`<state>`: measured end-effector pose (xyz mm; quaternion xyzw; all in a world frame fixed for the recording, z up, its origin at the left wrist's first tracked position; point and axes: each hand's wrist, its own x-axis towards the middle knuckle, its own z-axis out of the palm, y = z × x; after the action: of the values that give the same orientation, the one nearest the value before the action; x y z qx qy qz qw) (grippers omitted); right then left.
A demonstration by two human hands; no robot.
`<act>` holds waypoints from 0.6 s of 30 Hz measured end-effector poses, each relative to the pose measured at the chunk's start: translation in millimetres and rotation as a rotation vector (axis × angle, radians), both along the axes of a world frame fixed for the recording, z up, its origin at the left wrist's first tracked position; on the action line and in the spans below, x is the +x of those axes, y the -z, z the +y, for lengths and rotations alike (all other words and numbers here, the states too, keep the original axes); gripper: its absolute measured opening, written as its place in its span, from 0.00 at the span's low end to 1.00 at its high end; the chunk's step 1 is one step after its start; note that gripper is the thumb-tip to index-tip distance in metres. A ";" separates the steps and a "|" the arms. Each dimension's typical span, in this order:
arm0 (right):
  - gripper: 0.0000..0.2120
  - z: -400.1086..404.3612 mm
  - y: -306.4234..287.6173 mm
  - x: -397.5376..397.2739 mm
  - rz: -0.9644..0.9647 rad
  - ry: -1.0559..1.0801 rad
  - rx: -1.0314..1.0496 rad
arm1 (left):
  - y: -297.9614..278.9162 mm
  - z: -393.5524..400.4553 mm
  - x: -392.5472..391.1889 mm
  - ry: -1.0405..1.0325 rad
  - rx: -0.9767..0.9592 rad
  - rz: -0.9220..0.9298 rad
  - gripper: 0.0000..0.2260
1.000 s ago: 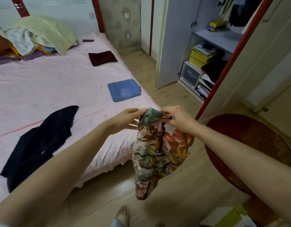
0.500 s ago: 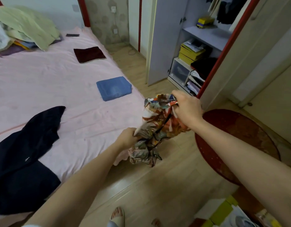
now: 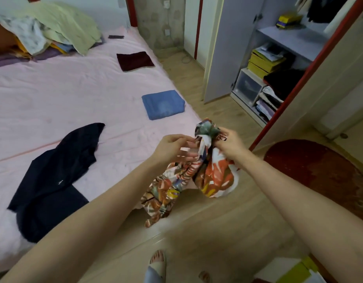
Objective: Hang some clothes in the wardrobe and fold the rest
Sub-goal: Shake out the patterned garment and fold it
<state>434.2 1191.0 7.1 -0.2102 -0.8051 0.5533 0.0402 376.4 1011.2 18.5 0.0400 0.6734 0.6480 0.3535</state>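
Note:
A crumpled floral garment [image 3: 209, 176] in orange, green and white hangs over the floor beside the bed's edge. My right hand [image 3: 229, 145] grips its bunched top. My left hand [image 3: 174, 148] is just left of it, with fingers curled and fingertips pinching the cloth near the top. A dark navy garment [image 3: 56, 178] lies spread on the pink bed [image 3: 54, 94]. A folded blue piece [image 3: 163, 104] and a folded maroon piece [image 3: 134, 61] lie near the bed's right edge. The open wardrobe [image 3: 282, 48] stands at the right.
A heap of unfolded clothes [image 3: 44, 31] lies at the head of the bed. The wardrobe shelves hold yellow boxes [image 3: 262, 62], dark folded clothes and a drawer unit. A red round rug [image 3: 323, 176] lies on the wooden floor to the right. My sandalled foot [image 3: 157, 262] is below.
My left hand has let go of the garment's lower part and risen to its top beside my right hand. The garment now hangs lower and more gathered.

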 end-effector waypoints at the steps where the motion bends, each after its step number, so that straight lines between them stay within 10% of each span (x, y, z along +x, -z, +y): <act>1: 0.19 -1.4 2.4 -3.4 -0.015 0.030 -0.043 | 5.6 -9.0 -2.7 -0.086 -0.025 0.021 0.08; 9: 0.14 -15.1 15.5 -18.8 -0.033 0.195 -0.414 | 61.3 -30.7 7.0 0.025 -0.528 0.042 0.17; 18: 0.12 -4.9 15.2 -16.5 0.008 0.217 -0.373 | 60.6 10.6 10.5 -0.264 -0.206 -0.115 0.17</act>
<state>417.7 1186.1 -8.1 -0.2973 -0.6613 0.6858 0.0630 386.8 1021.7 -42.1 -0.1223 0.7144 0.6174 0.3057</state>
